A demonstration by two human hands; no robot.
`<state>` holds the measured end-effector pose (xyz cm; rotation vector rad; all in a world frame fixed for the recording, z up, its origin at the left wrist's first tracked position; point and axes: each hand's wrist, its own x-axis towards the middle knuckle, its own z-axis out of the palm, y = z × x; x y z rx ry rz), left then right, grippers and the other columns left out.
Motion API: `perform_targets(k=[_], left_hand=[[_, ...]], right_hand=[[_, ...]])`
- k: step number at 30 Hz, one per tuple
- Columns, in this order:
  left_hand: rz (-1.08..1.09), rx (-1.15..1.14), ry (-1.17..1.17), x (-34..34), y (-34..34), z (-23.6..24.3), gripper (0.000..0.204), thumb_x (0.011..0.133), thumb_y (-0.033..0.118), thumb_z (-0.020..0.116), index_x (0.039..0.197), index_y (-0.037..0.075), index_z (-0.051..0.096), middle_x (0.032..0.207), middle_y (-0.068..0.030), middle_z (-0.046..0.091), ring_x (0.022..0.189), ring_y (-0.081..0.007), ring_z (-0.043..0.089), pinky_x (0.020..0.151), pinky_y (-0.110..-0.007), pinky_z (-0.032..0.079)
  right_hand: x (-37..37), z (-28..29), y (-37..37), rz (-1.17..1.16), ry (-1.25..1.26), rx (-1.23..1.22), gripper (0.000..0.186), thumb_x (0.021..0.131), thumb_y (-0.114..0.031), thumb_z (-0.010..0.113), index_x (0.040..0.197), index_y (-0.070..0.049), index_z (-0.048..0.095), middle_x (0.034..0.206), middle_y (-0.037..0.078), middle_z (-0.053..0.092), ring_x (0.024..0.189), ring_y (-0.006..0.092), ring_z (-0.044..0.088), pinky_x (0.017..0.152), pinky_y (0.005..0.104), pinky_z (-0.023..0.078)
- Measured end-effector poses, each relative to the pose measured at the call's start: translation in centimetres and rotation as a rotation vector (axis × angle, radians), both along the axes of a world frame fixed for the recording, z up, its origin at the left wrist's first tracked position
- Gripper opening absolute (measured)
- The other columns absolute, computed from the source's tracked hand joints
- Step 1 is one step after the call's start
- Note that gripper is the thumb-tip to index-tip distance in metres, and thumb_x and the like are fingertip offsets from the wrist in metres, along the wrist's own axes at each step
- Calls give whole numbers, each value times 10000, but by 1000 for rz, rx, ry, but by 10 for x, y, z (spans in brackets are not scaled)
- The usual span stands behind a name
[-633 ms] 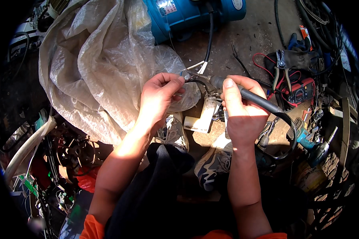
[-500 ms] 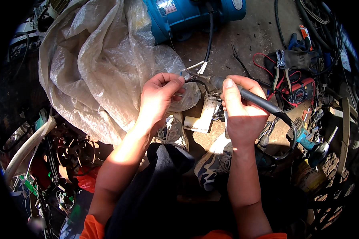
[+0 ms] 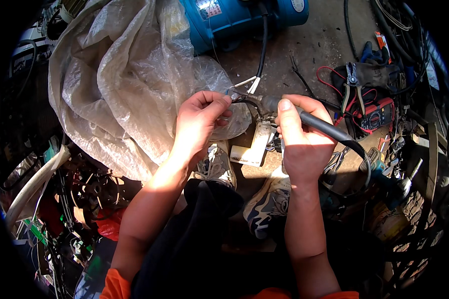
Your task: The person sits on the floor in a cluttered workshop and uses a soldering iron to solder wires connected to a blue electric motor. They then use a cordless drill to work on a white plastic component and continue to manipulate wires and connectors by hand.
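At ten o'clock a sack (image 3: pixel 119 94) of pale, translucent woven plastic lies in glossy creases. Just above centre, toward eleven, the left hand (image 3: pixel 203 117) has thumb and forefinger pinched together on a thin blue wire (image 3: pixel 228 91), mostly hidden. At twelve sits a motor (image 3: pixel 234 22), a blue-painted cylinder; its black cable (image 3: pixel 262 50) hangs down toward the hands and ends in white-sleeved leads (image 3: pixel 255 84). The tool (image 3: pixel 320 125) slants between twelve and three: a thin dark tip pointing toward ten, close to the left fingertips, a dull grey, worn collar, then a smooth, round black handle with a ribbed, curling cord (image 3: pixel 355 146). The right hand (image 3: pixel 307 142), at three, grasps this handle, thumb pressed against it. Beyond, toward two, lie metal pliers (image 3: pixel 351 74) with pale handles and a boxy red-and-black meter (image 3: pixel 379 118).
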<state>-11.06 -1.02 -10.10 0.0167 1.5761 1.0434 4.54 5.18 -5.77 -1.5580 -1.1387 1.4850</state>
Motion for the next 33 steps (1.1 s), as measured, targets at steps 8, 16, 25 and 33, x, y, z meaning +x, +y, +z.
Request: perform_targets(k=[8,16,25,33], left_hand=[[-12,3,7,0,0,0,148,876,136,681,956,37,606,837,-26,631,764,-120,629,666,-238,486],[-4,19,-1,1,0,1,150,873,143,685,947,42,603,841,-24,632,764,-121,629,664,-237,480],[-13,13,5,1,0,0,143,874,145,682,943,50,601,848,-16,634,766,-115,628,667,-233,469],[-19,7,-1,1,1,0,135,876,141,676,947,54,600,843,-11,628,771,-111,622,674,-233,465]], right_hand=[[1,2,0,-9,16,-2,127,839,-40,695,944,17,652,715,16,616,590,42,524,514,186,398],[6,-4,-2,34,-51,62,151,817,-57,711,947,7,667,728,31,633,628,73,563,576,215,445],[13,-8,2,212,-62,308,151,707,16,685,857,13,669,770,97,638,681,152,611,619,262,480],[15,-12,5,291,-43,439,178,656,50,666,829,5,667,778,112,629,683,188,619,624,278,489]])
